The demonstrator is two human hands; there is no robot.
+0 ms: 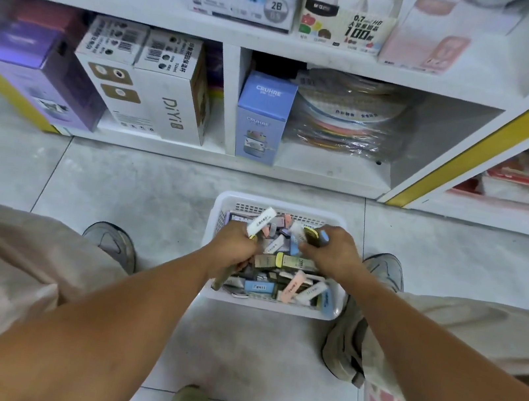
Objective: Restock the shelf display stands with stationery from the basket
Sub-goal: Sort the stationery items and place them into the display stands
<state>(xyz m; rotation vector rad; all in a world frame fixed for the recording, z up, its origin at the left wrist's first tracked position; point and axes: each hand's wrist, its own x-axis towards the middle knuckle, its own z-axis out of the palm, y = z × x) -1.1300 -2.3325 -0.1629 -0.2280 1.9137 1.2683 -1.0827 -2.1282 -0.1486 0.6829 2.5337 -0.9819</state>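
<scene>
While crouched over white basket (284,207) on tiled floor (120,184), just before low white shelf (295,170): both hands inside, among loose packaged erasers (296,263). Left hand (232,243) fingers curled round white eraser (261,222) and others. Right hand (334,251) pinching yellow and blue pieces (316,236). Grey shoes (114,244) either side.

basket (269,305) on floor (120,184) between shoes; stationery (293,274) in basket; shelf (223,100) behind basket
</scene>
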